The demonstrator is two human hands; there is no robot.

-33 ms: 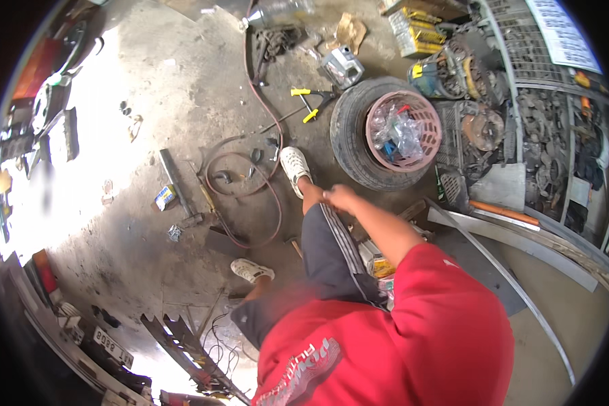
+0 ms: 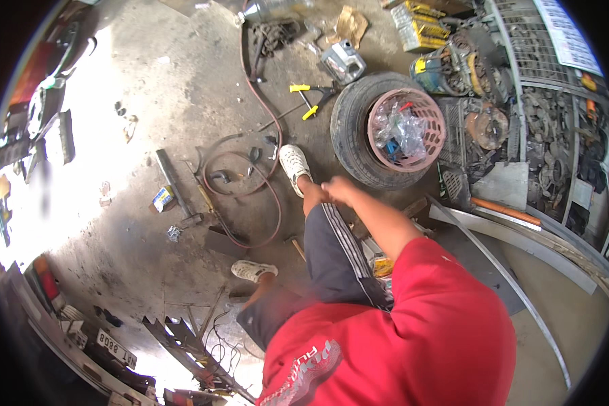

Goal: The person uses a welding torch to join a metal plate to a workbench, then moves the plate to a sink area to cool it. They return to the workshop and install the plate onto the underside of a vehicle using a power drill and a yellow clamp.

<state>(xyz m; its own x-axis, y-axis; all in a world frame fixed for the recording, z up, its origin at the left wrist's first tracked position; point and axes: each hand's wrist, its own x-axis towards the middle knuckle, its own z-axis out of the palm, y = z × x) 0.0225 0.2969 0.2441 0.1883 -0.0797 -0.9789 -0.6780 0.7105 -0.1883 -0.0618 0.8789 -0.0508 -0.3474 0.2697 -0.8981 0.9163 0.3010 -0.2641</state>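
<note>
My right hand [image 2: 340, 191] rests against my right lower leg [image 2: 313, 199], just below the hem of the dark striped shorts [image 2: 338, 233]. Its fingers look curled together, and no object shows in them. My left hand is out of the picture. Ahead and to the right of the hand lies a tyre [image 2: 347, 145] on its side. On it sits a pink plastic basket [image 2: 432, 141] with clear plastic bags [image 2: 402, 128] and some blue and red items inside. Past my right shoe [image 2: 292, 162] lies a black tool with yellow grips [image 2: 309, 101].
To the left, a sledgehammer [image 2: 172, 183] lies beside a small blue-and-yellow box [image 2: 162, 198]. A reddish hose [image 2: 279, 203] loops across the floor. A grey jug [image 2: 345, 62] stands beyond the tyre. Metal racks [image 2: 517, 74] with parts line the right; long strips [image 2: 507, 277] lie near me.
The view has shifted very slightly. My right hand stays at my lower leg, and nothing is picked up or put down.
</note>
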